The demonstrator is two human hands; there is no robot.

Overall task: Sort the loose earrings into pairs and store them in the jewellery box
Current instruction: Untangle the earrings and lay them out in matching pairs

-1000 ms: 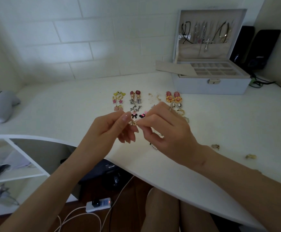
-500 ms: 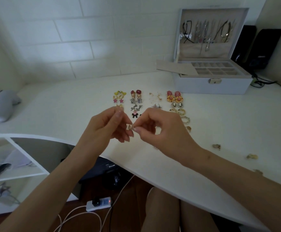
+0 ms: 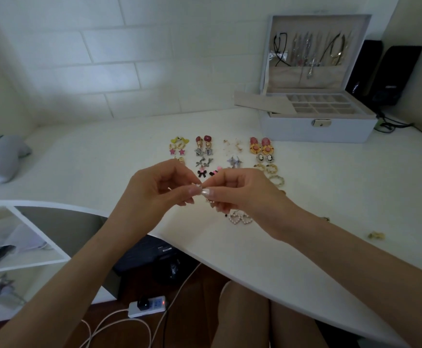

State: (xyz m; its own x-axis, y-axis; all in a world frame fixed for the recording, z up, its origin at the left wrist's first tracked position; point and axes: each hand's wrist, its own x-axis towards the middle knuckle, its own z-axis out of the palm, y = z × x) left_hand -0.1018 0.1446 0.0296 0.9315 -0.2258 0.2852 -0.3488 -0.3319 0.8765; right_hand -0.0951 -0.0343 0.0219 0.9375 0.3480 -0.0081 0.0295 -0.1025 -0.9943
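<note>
The left hand (image 3: 154, 189) and the right hand (image 3: 245, 194) meet above the front edge of the desk (image 3: 104, 159). Both pinch one small earring (image 3: 198, 186) between thumb and forefinger, and the other fingers are loosely curled. The piece is too small to tell its long axis. Just beyond the hands lie the sorted pairs (image 3: 260, 146) in short columns, and a pearl heart pair (image 3: 240, 219) lies just below the right hand. The open jewellery box (image 3: 318, 129) stands beyond and to the right, well apart, so the right hand is probably the nearer one for storing. A loose gold earring (image 3: 376, 235) waits to the right of the right forearm.
</note>
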